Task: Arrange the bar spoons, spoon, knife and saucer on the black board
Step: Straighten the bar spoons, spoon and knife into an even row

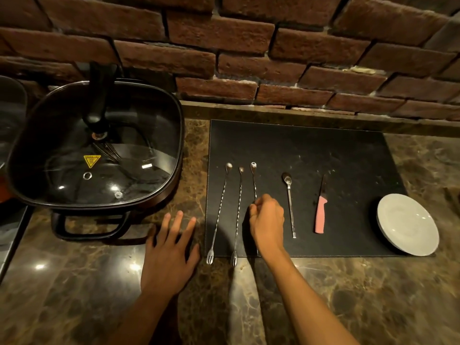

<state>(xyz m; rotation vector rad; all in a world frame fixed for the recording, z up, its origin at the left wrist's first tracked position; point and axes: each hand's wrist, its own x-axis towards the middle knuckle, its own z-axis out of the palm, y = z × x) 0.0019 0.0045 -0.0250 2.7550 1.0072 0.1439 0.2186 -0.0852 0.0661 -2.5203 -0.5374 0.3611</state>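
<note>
A black board lies on the marble counter. Three long twisted bar spoons lie side by side on its left part: the first bar spoon, the second bar spoon and the third bar spoon. Their forked ends reach past the board's near edge. My right hand pinches the third one's stem at mid-length and hides its lower part. A shorter spoon lies to the right, then a knife with a pink handle. A white saucer sits at the board's right corner, overhanging it. My left hand rests flat on the counter, fingers spread.
A square black electric pan with a glass lid stands left of the board, its handle pointing toward me. A brick wall rises behind the counter. Marble counter stretches in front of the board.
</note>
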